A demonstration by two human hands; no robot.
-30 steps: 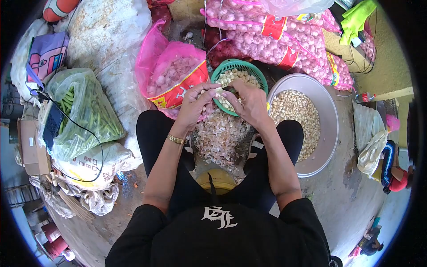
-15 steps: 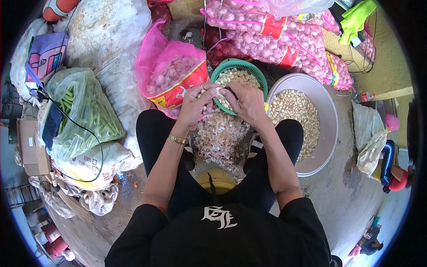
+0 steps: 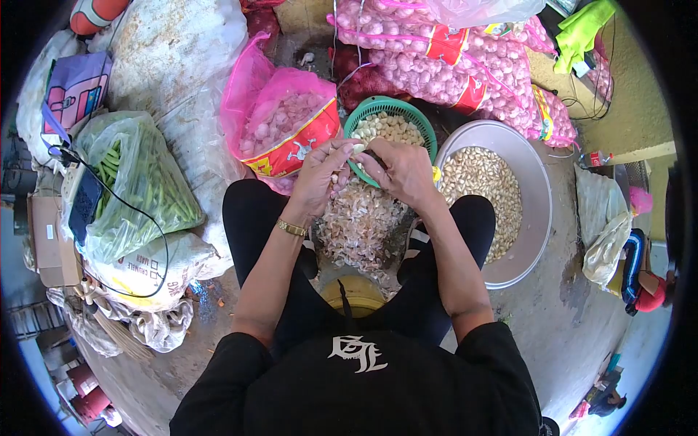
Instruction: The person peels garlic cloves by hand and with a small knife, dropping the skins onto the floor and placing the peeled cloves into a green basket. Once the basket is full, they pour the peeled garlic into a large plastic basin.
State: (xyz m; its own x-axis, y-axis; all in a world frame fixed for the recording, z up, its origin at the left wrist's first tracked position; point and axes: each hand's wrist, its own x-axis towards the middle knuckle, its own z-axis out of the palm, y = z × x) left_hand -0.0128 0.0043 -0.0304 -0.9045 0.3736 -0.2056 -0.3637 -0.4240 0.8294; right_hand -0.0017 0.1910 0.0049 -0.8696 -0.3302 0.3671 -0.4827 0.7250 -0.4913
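Observation:
My left hand pinches a pale garlic clove between thumb and fingertips. More cloves are tucked in its curled fingers. Close beside the pinched clove, my right hand has its fingers curled in and its thumb pointing toward the clove; what it grips is hidden. Just beyond both hands stands a green basket holding peeled cloves. Beneath them, between my feet, lies a heap of papery garlic skins.
A wide grey basin of cloves stands right of my knee. An opened pink mesh bag of garlic is at front left, with full garlic sacks beyond. Green pods fill a plastic bag at left. I sit over a yellow tub.
The right fingers have drawn slightly away from the left fingertips, so the pale clove shows more plainly. Both forearms stay nearly in place.

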